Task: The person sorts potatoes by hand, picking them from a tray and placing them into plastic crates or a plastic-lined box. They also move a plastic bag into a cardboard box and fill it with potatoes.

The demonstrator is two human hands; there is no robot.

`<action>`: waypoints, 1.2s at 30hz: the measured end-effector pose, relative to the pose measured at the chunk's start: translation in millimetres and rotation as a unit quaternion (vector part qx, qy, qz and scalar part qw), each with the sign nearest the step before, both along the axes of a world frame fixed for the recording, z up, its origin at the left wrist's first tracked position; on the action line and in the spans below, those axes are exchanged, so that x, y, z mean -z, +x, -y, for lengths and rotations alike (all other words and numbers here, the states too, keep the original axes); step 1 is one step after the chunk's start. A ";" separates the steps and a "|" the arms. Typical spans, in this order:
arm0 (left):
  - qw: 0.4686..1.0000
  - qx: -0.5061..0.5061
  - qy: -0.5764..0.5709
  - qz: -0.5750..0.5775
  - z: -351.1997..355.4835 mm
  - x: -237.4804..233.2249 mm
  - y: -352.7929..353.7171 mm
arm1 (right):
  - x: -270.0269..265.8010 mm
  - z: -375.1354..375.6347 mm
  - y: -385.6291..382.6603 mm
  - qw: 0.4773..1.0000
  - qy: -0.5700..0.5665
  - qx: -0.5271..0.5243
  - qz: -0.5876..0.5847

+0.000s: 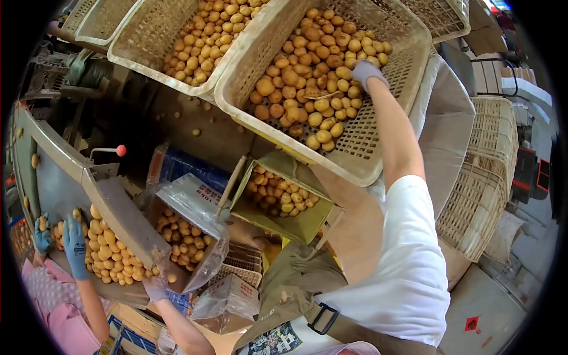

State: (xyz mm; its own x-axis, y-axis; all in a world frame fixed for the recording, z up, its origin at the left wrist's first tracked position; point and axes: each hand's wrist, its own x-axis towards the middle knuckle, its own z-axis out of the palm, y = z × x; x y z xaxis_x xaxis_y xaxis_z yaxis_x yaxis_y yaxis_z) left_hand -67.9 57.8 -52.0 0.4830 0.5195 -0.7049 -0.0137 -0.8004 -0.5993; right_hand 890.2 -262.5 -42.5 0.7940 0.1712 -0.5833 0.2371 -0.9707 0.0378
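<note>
My right hand [368,73], in a pale lilac glove, reaches into a large cream plastic crate [390,142]. Its fingers curl down at the right side of a heap of small yellow potatoes [319,71]; what they hold, if anything, is hidden. At the lower left, my left hand [156,289], gloved alike, is at the lip of a metal chute [130,216]. Its fingers stretch toward the potatoes [109,248] piled there, and a single potato [171,277] lies just right of them. Below the chute end, a plastic-lined box [204,214] holds more potatoes.
A co-worker's blue-gloved hands [74,245] are over the chute's potatoes. An olive, square-mouthed container [248,207] with potatoes stands before my apron. Another potato crate [142,53] adjoins the large one. A red-knobbed lever [120,150] sticks up beside the chute. Stacked crates [479,189] stand at right.
</note>
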 end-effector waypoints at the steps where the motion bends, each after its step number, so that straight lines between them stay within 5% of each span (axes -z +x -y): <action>1: 1.000 0.018 -0.004 0.009 -0.6 -2.2 -1.8 | -2.8 -7.7 -10.4 1.000 0.010 0.009 0.004; 3: 0.999 0.011 -0.025 0.029 -1.0 -4.6 1.5 | 4.6 -26.0 -40.0 0.999 0.013 0.001 0.038; 5: 0.997 -0.044 -0.053 0.047 0.4 -10.3 10.5 | 16.3 -45.7 -73.4 0.971 -0.147 -0.142 0.124; 6: 0.988 -0.128 -0.074 -0.040 -0.8 -13.6 22.2 | 26.8 -48.3 -80.6 0.959 -0.142 -0.217 0.116; 9: 0.990 -0.119 -0.072 0.012 -9.3 -2.6 6.9 | 47.6 -62.5 -108.4 0.908 -0.157 -0.369 0.126; 11: 0.990 -0.115 -0.079 0.005 -14.9 7.7 -8.9 | 24.4 -81.6 -128.0 0.933 -0.063 -0.354 0.000; 14: 0.988 -0.130 -0.082 0.001 -17.4 10.6 -8.1 | 5.5 -89.1 -147.7 0.881 -0.107 -0.459 -0.037; 20: 0.990 -0.127 -0.039 0.049 4.5 -22.4 33.4 | -31.6 -78.0 -110.9 0.921 0.008 -0.378 -0.090; 22: 0.992 -0.044 -0.022 0.119 6.0 -14.6 18.7 | -68.8 -67.5 -75.9 0.941 0.012 -0.335 -0.033; 26: 0.984 -0.035 -0.038 0.173 6.1 -17.5 19.6 | -82.9 -19.7 -6.9 0.962 -0.033 -0.241 0.128; 32: 0.994 -0.072 -0.025 0.074 6.8 -22.3 30.2 | -80.3 34.6 18.6 0.977 0.022 -0.159 0.142; 35: 0.980 -0.191 -0.052 -0.028 -0.5 -19.7 33.3 | -63.5 37.9 16.8 0.978 0.002 -0.167 0.123; 36: 0.984 0.101 0.046 -0.140 -6.5 -15.0 23.1 | -65.1 30.6 10.4 0.978 -0.010 -0.182 0.104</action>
State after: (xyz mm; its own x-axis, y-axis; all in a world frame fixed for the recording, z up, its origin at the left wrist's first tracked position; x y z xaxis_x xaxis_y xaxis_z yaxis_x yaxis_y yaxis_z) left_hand -44.8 64.3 -37.0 0.3768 0.5003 -0.7795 -0.3416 -0.7072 -0.6190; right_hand 900.5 -293.1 22.7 0.7846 0.4549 -0.4213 0.5518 -0.8221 0.1401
